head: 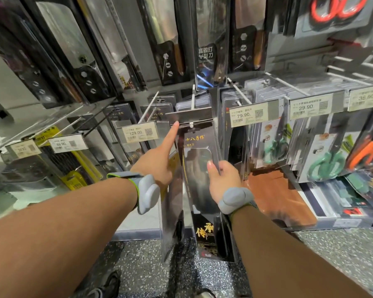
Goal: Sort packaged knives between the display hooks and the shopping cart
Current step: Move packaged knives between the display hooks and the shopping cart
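Our right hand (221,181) grips the packaged knife (199,175) near its middle, just right of frame centre, thumb pressed on the clear front and fingers curled behind the right edge. Our left hand (157,162) holds nothing: its index finger is straight, the tip touching the left end of the blank label holder (190,117) at the front of the display hook (193,97), the other fingers folded back.

The pack hangs long and narrow from just under that holder down to the lower centre of the frame. Whether its hang hole is already on the hook we cannot tell.

We judge it a stiff card with a glossy plastic blister, so slippery under the thumb and bottom-heavy if the handle lies low. It should keep its shape but swing from the top. Pinching the edges mid-length suits steering; a hold nearer the hang hole would give finer aim.

Price tags (140,132) flank the hook, and scissors packs (323,166) hang at the right. No shopping cart is in view.
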{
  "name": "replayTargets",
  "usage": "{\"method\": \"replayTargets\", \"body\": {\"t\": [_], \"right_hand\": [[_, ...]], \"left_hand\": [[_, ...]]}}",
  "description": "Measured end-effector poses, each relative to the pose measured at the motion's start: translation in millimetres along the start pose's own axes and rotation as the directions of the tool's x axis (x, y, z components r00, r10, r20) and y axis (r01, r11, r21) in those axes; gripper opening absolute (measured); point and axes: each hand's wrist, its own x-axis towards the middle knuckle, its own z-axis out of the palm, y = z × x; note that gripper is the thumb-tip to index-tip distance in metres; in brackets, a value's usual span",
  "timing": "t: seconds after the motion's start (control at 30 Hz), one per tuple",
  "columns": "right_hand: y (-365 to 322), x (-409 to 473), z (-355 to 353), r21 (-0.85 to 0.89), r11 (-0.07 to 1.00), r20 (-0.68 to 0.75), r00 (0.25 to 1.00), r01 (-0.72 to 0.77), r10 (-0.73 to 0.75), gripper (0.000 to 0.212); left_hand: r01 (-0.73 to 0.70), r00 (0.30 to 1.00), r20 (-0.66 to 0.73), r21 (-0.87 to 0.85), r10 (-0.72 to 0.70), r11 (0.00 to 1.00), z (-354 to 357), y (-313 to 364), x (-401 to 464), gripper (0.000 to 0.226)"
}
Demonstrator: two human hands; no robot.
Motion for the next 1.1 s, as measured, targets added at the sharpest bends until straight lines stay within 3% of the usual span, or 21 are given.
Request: {"method": "replayTargets", "body": {"t": [0.1, 0.23, 0.37, 0.53, 0.6, 0.7, 0.77, 0.83, 0.9, 1.0, 1.1], "right_hand": [[-2.0, 7.7, 4.7, 0.031, 0.998, -0.036, 0.997, -0.06, 0.062, 0.045], [9.1, 22.9, 16.2, 0.117, 0.984, -0.084, 0.986, -0.131, 0.141, 0.038], [10.5, 58.7, 31.6, 0.047, 0.991, -0.132, 0.983, -0.125, 0.13, 0.047], [2.2, 100.5, 43.3, 0.069, 0.973, -0.033, 0.974, -0.221, 0.224, 0.036], [10.6, 98.8, 39.3, 0.004, 0.976, -0.051, 0.975, -0.218, 0.218, 0.03], [21.3, 91.3, 28.4, 0.045, 0.982, -0.048, 0.982, -0.183, 0.185, 0.022], [13.7, 80.5, 19.9, -0.036, 0.996, 0.144, 0.986, -0.079, 0.083, 0.024], [5.0, 65.1, 16.9, -0.112, 0.993, 0.464, 0.886, 0.045, 0.012, 0.019], [-5.8, 43.9, 16.7, -0.227, 0.963, 0.639, 0.768, 0.144, 0.036, 0.015], [-8.0, 26.9, 18.3, -0.17, 0.973, 0.685, 0.729, 0.159, 0.001, 0.008], [-13.1, 16.5, 17.9, -0.043, 0.994, 0.697, 0.716, 0.103, -0.044, 0.025]], "left_hand": [[-0.008, 1.0, -0.005, -0.02, 0.008, 1.0, 3.5, -5.6, 1.0, 0.114], [-0.039, 0.999, -0.029, -0.051, 0.037, 0.998, 6.8, -11.3, 2.5, 0.109], [-0.051, 0.998, -0.046, -0.058, 0.049, 0.997, 6.7, -13.3, 3.0, 0.108], [-0.042, 0.998, -0.05, -0.057, 0.039, 0.998, 7.5, -12.6, 4.6, 0.109], [-0.055, 0.998, -0.026, -0.069, 0.054, 0.996, 5.5, -15.6, 4.4, 0.109], [-0.056, 0.998, -0.019, -0.077, 0.054, 0.996, 0.7, -16.7, -1.1, 0.106], [-0.041, 0.999, -0.02, -0.074, 0.04, 0.996, -2.9, -16.7, -4.5, 0.098], [-0.001, 0.999, -0.044, -0.082, -0.003, 0.997, -2.5, -17.5, -4.9, 0.085], [0.029, 0.995, -0.09, -0.121, -0.04, 0.992, -4.7, -22.6, -10.4, 0.068], [0.072, 0.987, -0.133, -0.15, -0.092, 0.986, -11.6, -37.4, -21.4, 0.044], [0.09, 0.979, -0.172, -0.132, -0.112, 0.987, -20.5, -46.1, -33.7, 0.022]]}}
